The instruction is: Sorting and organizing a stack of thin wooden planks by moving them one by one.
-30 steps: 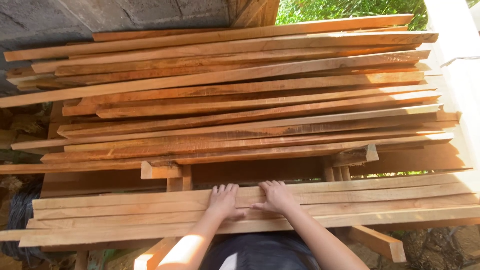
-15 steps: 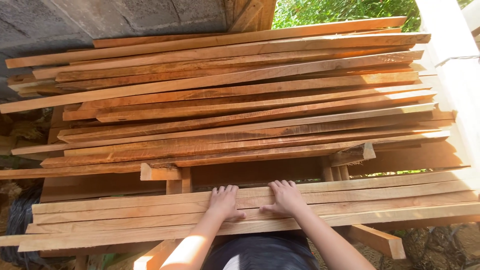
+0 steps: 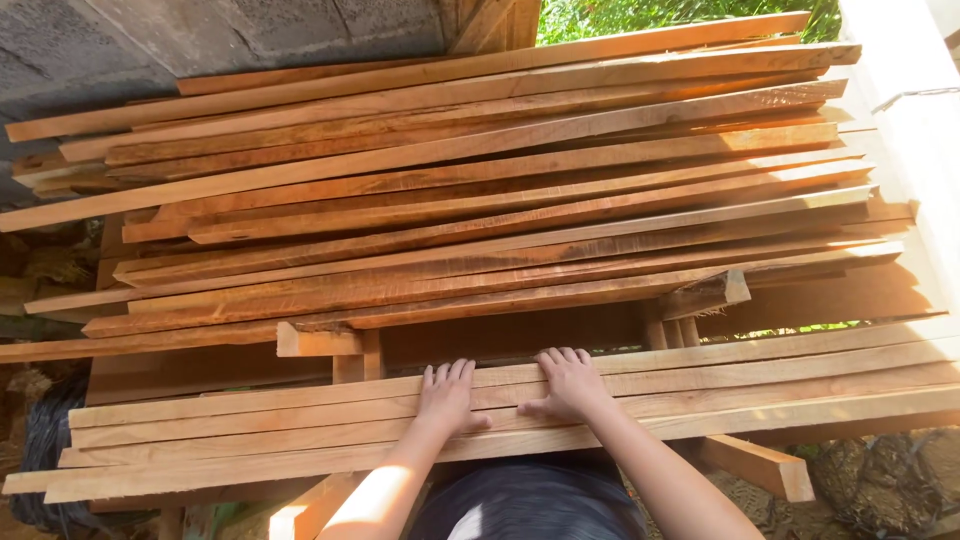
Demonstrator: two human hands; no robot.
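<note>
both hands (image 3: 505,392) flat atop near planks (image 3: 800,385)

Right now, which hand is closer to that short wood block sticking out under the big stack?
Left. The left hand lies just right of and below the short block; the right hand is farther right.

Palms of left hand (image 3: 447,397) and right hand (image 3: 570,385) face down, hidden. Planks (image 3: 300,420) beneath extend past frame edges. Dark bundle (image 3: 45,450) at left edge is unidentifiable.
</note>
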